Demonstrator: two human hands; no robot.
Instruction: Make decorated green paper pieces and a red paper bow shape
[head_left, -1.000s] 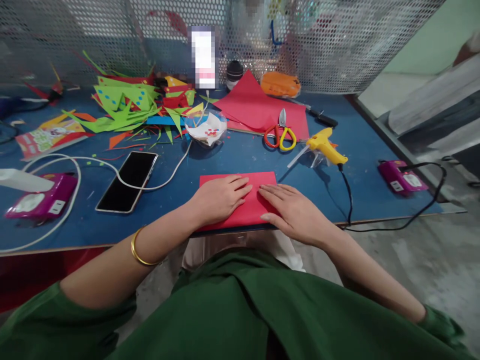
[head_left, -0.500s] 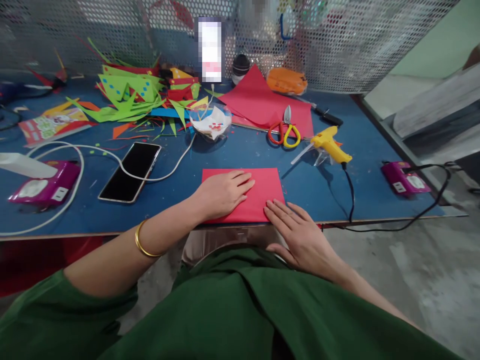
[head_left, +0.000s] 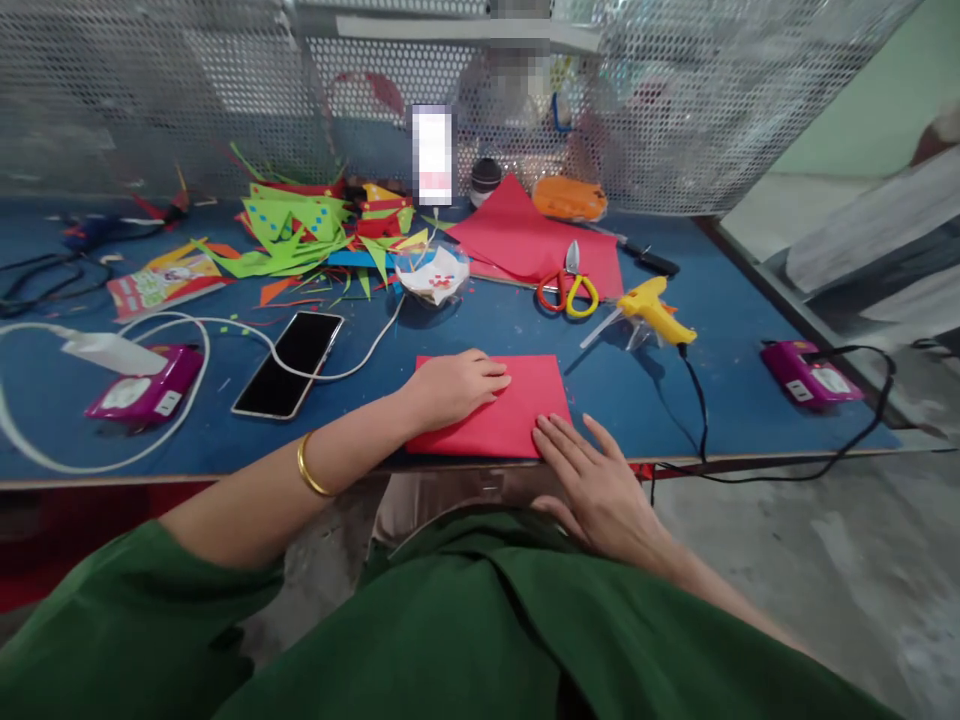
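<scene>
A red sheet of paper (head_left: 510, 425), apparently folded, lies flat at the front edge of the blue table. My left hand (head_left: 457, 388) rests flat on its left part, fingers stretched to the right. At the paper's lower right corner, my right hand (head_left: 589, 475) presses with outstretched fingertips, the thumb apart below the table edge. Neither hand grasps anything. Beyond the paper lie scissors (head_left: 571, 285) with one red and one yellow handle, and to their right a yellow glue gun (head_left: 656, 310).
Larger red paper (head_left: 540, 245) lies at the back. A bowl (head_left: 433, 278) holds white paper with small red bits. Green cutouts (head_left: 292, 220), a black-screened phone (head_left: 289, 365), a white cable and purple power sockets (head_left: 146, 385), (head_left: 810, 375) surround the work spot. A mesh panel (head_left: 390, 70) stands behind.
The camera view has tilted up and turned slightly left, so the table sits lower in the picture. Both hands stay on the red paper in nearly the same places.
</scene>
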